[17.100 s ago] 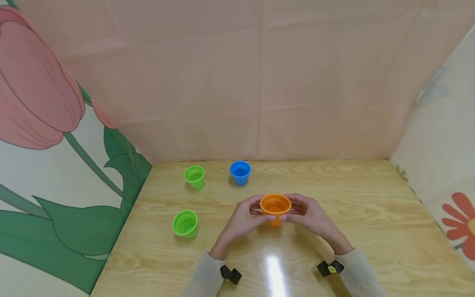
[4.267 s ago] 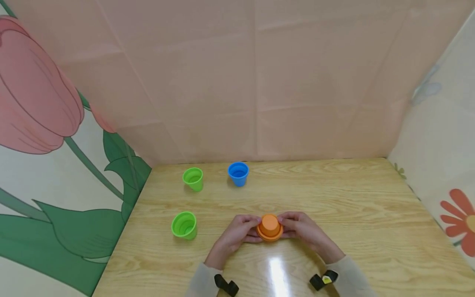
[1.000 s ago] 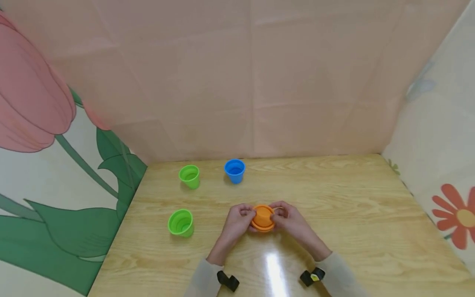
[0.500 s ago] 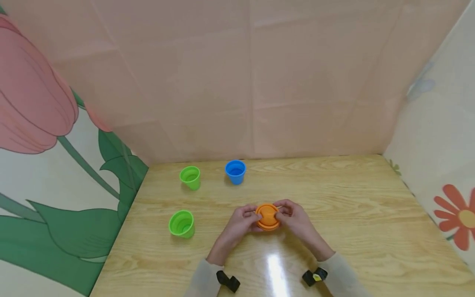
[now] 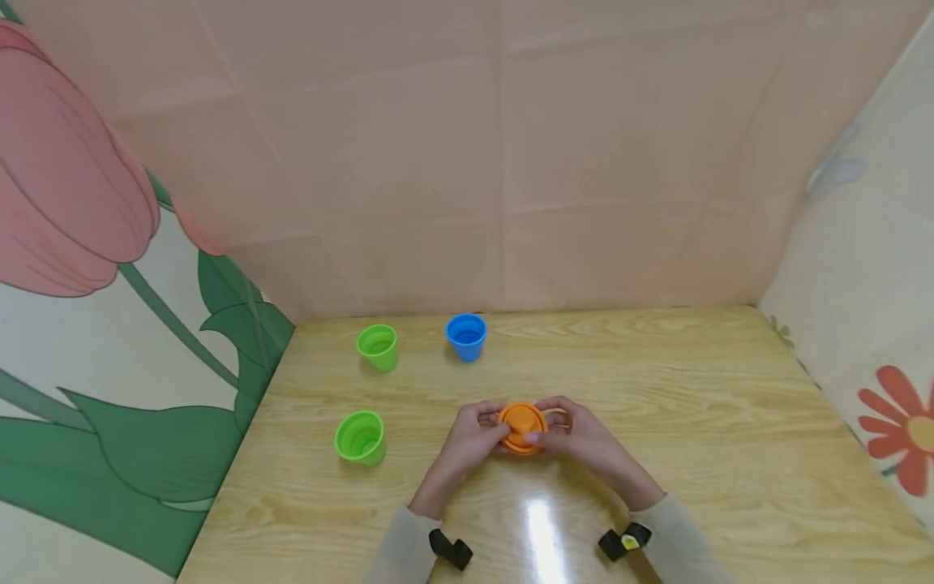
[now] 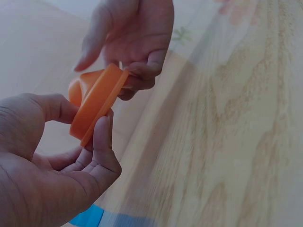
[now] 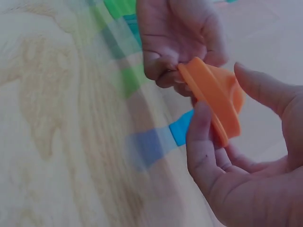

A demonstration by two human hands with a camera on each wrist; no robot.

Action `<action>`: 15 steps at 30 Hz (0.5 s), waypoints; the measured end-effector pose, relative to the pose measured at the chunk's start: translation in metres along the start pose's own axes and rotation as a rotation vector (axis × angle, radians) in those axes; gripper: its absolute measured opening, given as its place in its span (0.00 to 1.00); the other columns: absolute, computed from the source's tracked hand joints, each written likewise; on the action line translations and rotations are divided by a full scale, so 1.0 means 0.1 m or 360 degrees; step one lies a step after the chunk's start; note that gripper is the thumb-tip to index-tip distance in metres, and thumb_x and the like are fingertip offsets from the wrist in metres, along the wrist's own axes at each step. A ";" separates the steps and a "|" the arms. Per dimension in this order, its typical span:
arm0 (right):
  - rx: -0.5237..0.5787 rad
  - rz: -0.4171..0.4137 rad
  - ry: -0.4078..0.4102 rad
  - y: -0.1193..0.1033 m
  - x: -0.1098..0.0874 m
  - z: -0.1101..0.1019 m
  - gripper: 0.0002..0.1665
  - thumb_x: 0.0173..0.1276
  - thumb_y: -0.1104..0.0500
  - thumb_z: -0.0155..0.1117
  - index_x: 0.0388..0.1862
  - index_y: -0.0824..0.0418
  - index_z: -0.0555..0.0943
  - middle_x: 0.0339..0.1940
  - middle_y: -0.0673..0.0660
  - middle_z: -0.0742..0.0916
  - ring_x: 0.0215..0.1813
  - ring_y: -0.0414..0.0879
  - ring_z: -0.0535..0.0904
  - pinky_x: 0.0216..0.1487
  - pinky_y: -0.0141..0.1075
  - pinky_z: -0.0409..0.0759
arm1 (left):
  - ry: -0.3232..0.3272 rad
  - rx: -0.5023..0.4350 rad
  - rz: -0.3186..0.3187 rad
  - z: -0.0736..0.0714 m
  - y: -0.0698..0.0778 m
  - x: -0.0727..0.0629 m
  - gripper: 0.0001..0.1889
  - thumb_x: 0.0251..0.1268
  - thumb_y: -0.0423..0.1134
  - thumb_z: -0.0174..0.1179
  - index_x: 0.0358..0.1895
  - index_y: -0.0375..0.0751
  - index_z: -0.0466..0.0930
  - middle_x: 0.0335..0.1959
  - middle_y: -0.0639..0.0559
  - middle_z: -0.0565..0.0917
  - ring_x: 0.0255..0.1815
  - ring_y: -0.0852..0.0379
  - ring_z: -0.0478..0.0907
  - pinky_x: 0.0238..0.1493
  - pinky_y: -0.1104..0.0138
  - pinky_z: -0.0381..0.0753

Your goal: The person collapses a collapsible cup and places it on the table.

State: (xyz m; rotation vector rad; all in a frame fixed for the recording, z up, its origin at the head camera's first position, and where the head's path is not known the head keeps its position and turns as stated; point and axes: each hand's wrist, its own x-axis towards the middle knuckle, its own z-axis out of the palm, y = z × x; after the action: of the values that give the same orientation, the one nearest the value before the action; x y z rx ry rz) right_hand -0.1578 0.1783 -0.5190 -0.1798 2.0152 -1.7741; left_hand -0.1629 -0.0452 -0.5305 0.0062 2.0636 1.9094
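Both hands hold an orange collapsible cup (image 5: 523, 423) above the table, base side up and squashed nearly flat. My left hand (image 5: 469, 438) pinches its left edge, thumb on the base and fingers under the rim. In the left wrist view the base of the orange cup (image 6: 97, 106) bulges unevenly, dented beside the left thumb. On the other edge, my right hand (image 5: 587, 444) has its fingers curled against the rim. Its thumb stands slightly off the cup in the right wrist view, where the right hand (image 7: 255, 175) shows large.
A green cup (image 5: 361, 438) stands upright left of the hands. Farther back are another green cup (image 5: 378, 348) and a blue cup (image 5: 467, 337), also upright. The wooden table (image 5: 693, 389) meets a pink backdrop (image 5: 503, 162) behind and printed panels at the sides.
At first the orange cup was upright and full height. Later it was turned over with its base standing out; now it is flatter. The right thumb has just shifted toward the near side.
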 end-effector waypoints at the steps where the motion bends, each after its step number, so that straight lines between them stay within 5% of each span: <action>1: 0.0011 0.0013 0.0014 0.00 0.00 0.01 0.42 0.66 0.55 0.79 0.70 0.70 0.68 0.49 0.61 0.87 0.46 0.47 0.87 0.49 0.41 0.92 | -0.0004 0.0023 0.0019 0.00 0.00 0.00 0.22 0.67 0.30 0.65 0.63 0.31 0.81 0.44 0.44 0.83 0.32 0.60 0.82 0.36 0.67 0.92; 15: -0.0036 0.0105 0.0191 0.01 0.02 0.07 0.40 0.60 0.58 0.83 0.64 0.70 0.73 0.38 0.58 0.87 0.38 0.45 0.83 0.37 0.32 0.87 | -0.0036 0.0185 0.0106 0.04 -0.05 0.00 0.18 0.66 0.30 0.64 0.59 0.38 0.85 0.46 0.48 0.82 0.26 0.62 0.76 0.32 0.72 0.86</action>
State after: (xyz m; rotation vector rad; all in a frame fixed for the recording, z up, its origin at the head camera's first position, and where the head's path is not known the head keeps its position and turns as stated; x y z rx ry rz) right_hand -0.1569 0.1714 -0.5208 -0.0141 2.0996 -1.7598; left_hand -0.1607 -0.0414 -0.5359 0.1249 2.1821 1.8155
